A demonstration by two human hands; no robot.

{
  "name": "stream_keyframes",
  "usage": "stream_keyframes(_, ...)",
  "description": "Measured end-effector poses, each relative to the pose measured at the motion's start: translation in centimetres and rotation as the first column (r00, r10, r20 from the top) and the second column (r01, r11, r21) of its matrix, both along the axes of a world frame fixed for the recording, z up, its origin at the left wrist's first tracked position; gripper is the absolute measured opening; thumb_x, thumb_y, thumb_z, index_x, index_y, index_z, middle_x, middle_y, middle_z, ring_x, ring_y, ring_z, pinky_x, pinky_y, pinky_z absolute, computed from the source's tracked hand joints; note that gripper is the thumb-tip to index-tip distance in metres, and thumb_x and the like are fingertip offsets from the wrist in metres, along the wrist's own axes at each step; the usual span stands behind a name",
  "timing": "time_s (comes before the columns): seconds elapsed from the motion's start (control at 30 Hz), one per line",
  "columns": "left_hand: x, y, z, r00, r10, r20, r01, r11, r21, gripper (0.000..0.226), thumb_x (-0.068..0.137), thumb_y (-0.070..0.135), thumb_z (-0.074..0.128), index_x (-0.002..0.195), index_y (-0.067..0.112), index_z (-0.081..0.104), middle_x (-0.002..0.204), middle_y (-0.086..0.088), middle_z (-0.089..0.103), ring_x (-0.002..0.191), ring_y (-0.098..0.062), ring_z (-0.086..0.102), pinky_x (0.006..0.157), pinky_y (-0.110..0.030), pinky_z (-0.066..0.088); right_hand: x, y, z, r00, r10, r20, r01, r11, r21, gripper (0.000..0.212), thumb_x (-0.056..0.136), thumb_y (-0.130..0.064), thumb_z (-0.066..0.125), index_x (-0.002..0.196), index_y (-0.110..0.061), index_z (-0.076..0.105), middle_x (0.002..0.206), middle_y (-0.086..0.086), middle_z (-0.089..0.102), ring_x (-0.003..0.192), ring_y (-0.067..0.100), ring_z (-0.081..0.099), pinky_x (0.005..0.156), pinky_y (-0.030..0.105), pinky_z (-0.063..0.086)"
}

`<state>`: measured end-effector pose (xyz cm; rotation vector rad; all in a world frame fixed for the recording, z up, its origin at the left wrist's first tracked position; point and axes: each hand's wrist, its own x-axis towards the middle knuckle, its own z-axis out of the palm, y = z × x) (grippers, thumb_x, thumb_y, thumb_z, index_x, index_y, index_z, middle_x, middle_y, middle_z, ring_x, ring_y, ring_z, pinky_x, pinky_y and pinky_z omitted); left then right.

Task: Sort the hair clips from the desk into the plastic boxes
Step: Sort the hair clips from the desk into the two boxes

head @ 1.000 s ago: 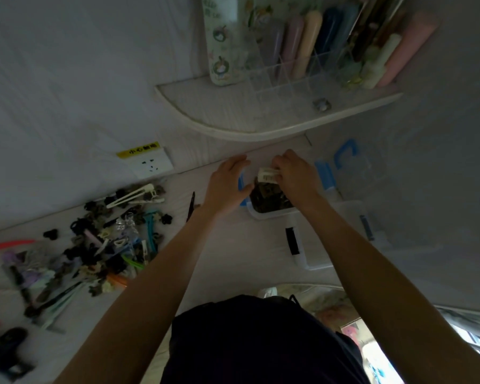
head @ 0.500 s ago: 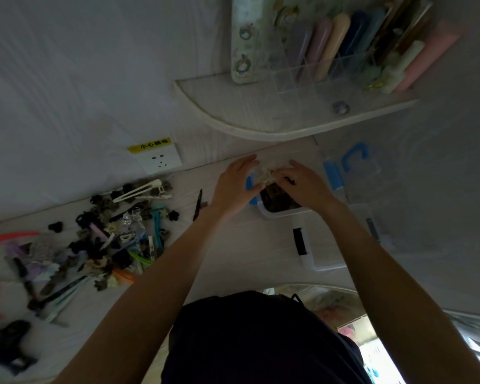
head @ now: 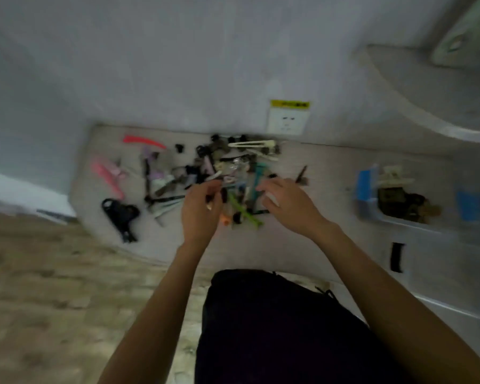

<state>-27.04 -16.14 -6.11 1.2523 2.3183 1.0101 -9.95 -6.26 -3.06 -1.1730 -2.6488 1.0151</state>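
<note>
Hair clips [head: 227, 173] sit in a mixed pile on the desk [head: 330, 173], centre of view, just below the wall socket [head: 288, 121]. Frame is motion-blurred, so fine detail is soft.

Left hand [head: 201, 207] is over the pile's 7 o'clock edge, fingers curled in, thumb and fingertips closed around something small and dark. Looks like a pinch on a clip, can't tell which one.

Right hand [head: 286, 202] is at the pile's 4 o'clock side, fingers loosely bent and spread, palm down, resting on or just above the clips. Can't tell if it has hold of anything.

Pile outliers:
- white long clip [head: 251, 144] at 12 o'clock, near the wall
- red curved clip [head: 143, 141] at 10 o'clock
- pink clip [head: 107, 173] at 9 o'clock
- black claw clip [head: 121, 214] at 8 o'clock, apart from the rest
- green clip [head: 245, 214] at 6 o'clock, between the two hands

Plastic box [head: 372, 209] with blue latches is at 3 o'clock from the pile, well apart, open, with dark clips [head: 399, 202] inside and a pale clip [head: 391, 173] at its far rim. A second clear box [head: 427, 250] sits just nearer the person, touching or beside the first; contents unclear.

Corner shelf [head: 427, 101] is on the wall at 1 o'clock.
</note>
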Motion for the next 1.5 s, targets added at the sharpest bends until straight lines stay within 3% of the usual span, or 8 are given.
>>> stream_keyframes(0.17, -7.8, -8.1, -2.8, 0.909, 0.343, -0.236, -0.369, 0.926, -0.075, 0.043, 0.075, 0.02, 0.06, 0.114, 0.004, 0.058, 0.115, -0.022, 0.058, 0.107, -0.041, 0.052, 0.094, -0.046, 0.04, -7.2, -2.4, -3.5, 0.965, 0.23, 0.127, -0.246, 0.96, 0.136, 0.046, 0.095, -0.025, 0.045, 0.14, -0.022, 0.034, 0.153, 0.008, 0.023, 0.142, 0.031, 0.014, 0.114, 0.046, 0.018)
stream_keyframes(0.4, -14.4, -10.0, -3.6, 0.881, 0.472, 0.029, -0.434, 0.832, -0.346, 0.075, 0.081, 0.033, 0.067, 0.142, 0.011, 0.029, 0.136, -0.02, 0.045, 0.123, -0.036, 0.045, 0.097, -0.045, 0.041, -11.1, -3.4, -7.1, 0.911, 0.307, 0.277, -0.356, 0.923, 0.148, 0.058, 0.095, -0.025, 0.045, 0.146, -0.03, 0.018, 0.158, 0.002, -0.001, 0.146, 0.026, -0.008, 0.118, 0.051, 0.003)
stream_keyframes(0.63, -15.1, -7.4, -4.0, 0.936, 0.318, 0.15, -0.266, 0.919, -0.29, 0.066, 0.077, 0.029, 0.071, 0.132, 0.013, 0.038, 0.127, -0.013, 0.051, 0.111, -0.033, 0.056, 0.088, -0.045, 0.048, -15.1, -1.5, -4.2, 0.936, 0.308, 0.171, -0.344, 0.905, 0.252, 0.039, 0.092, -0.022, 0.05, 0.13, -0.012, 0.048, 0.146, 0.015, 0.037, 0.134, 0.034, 0.032, 0.108, 0.05, 0.033)
stream_keyframes(0.8, -15.7, -6.9, -4.0, 0.944, 0.289, 0.161, -0.24, 0.933, -0.266, 0.059, 0.077, 0.027, 0.072, 0.124, 0.008, 0.042, 0.124, -0.013, 0.054, 0.108, -0.032, 0.057, 0.079, -0.037, 0.045, -24.4, 0.3, -3.7, 0.934, 0.313, 0.174, -0.336, 0.934, 0.12, 0.059, 0.087, -0.025, 0.056, 0.14, -0.021, 0.032, 0.145, 0.016, 0.033, 0.125, 0.037, 0.038, 0.1, 0.049, 0.041)
stream_keyframes(0.93, -16.5, -7.5, -4.2, 0.942, 0.255, 0.22, -0.204, 0.952, -0.23, 0.058, 0.081, 0.018, 0.067, 0.131, 0.014, 0.038, 0.126, -0.01, 0.056, 0.109, -0.028, 0.059, 0.083, -0.039, 0.048, -27.6, 1.0, -4.7, 0.91, 0.252, 0.328, -0.299, 0.949, 0.101, 0.046, 0.082, -0.03, 0.062, 0.123, -0.014, 0.047, 0.133, 0.016, 0.041, 0.121, 0.035, 0.036, 0.092, 0.041, 0.04)
stream_keyframes(1.07, -16.6, -7.7, -4.2, 0.965, 0.162, 0.205, -0.112, 0.966, -0.234, 0.07, 0.081, 0.014, 0.065, 0.141, 0.023, 0.03, 0.128, -0.012, 0.051, 0.107, -0.029, 0.059, 0.08, -0.037, 0.048, -25.5, 2.5, -5.3, 0.966, 0.169, 0.198, -0.186, 0.98, 0.076, 0.04, 0.072, -0.032, 0.075, 0.099, -0.011, 0.055, 0.112, 0.013, 0.051, 0.105, 0.03, 0.045, 0.08, 0.035, 0.039)
stream_keyframes(1.37, -15.6, -6.3, -3.4, 0.961, 0.209, 0.181, -0.152, 0.946, -0.287, 0.08, 0.073, 0.048, 0.072, 0.139, 0.031, 0.031, 0.128, -0.008, 0.049, 0.112, -0.029, 0.054, 0.082, -0.04, 0.049, -21.1, 2.8, -2.7, 0.992, -0.106, -0.072, 0.105, 0.994, -0.017, 0.049, 0.069, -0.028, 0.08, 0.102, -0.001, 0.055, 0.109, 0.012, 0.047, 0.092, 0.016, 0.043, 0.072, 0.021, 0.033)
stream_keyframes(1.5, -15.2, -6.3, -2.9, 0.942, 0.284, 0.178, -0.237, 0.94, -0.244, 0.077, 0.074, 0.045, 0.071, 0.139, 0.028, 0.032, 0.126, -0.009, 0.052, 0.112, -0.03, 0.055, 0.085, -0.04, 0.048, -18.5, 1.2, -0.6, 0.927, -0.319, -0.196, 0.257, 0.923, -0.286, 0.044, 0.074, -0.033, 0.075, 0.104, -0.011, 0.052, 0.107, 0.007, 0.052, 0.094, 0.017, 0.051, 0.074, 0.016, 0.041)
